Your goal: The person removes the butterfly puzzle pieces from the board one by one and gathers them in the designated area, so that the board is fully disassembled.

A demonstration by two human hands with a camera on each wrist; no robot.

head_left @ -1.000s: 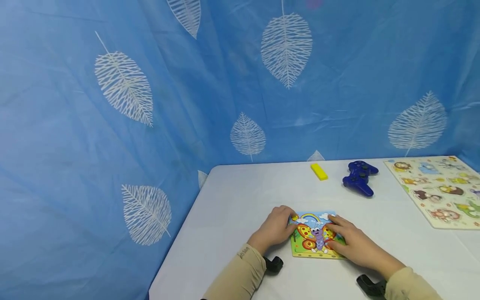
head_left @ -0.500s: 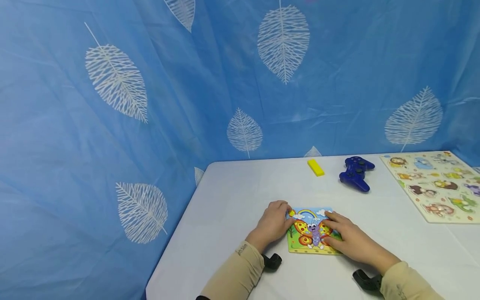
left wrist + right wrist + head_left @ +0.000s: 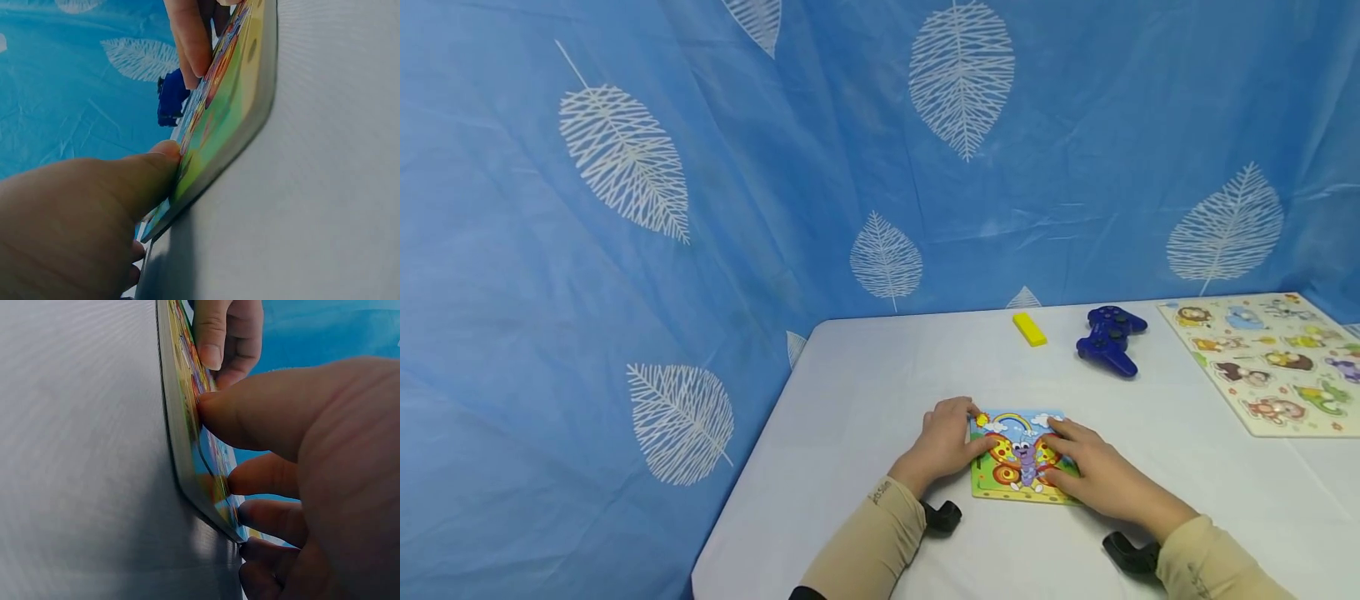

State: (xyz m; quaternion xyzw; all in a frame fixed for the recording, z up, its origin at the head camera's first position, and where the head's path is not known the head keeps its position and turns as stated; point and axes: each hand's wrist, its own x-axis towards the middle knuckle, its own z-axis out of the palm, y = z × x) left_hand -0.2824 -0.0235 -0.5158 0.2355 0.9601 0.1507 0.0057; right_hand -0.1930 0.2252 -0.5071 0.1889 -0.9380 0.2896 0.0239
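Observation:
A small butterfly puzzle board (image 3: 1018,457) lies flat on the white table (image 3: 865,392), near its front. My left hand (image 3: 958,437) holds the board's left edge, thumb on the picture and fingers curled beside the rim. In the left wrist view the thumb (image 3: 144,175) presses the board (image 3: 231,106) at its edge. My right hand (image 3: 1067,454) rests flat over the right half with straight fingers. In the right wrist view its thumb (image 3: 250,412) presses on the picture face of the board (image 3: 170,425).
A yellow block (image 3: 1029,328) and a blue game controller (image 3: 1108,340) lie at the back of the table. At the right lies a large animal peg puzzle (image 3: 1273,362). Close on the left is the table's edge (image 3: 752,479). A blue leaf-print curtain (image 3: 700,208) hangs behind.
Both hands stay on the butterfly puzzle in much the same pose. Only the head view has drifted a little.

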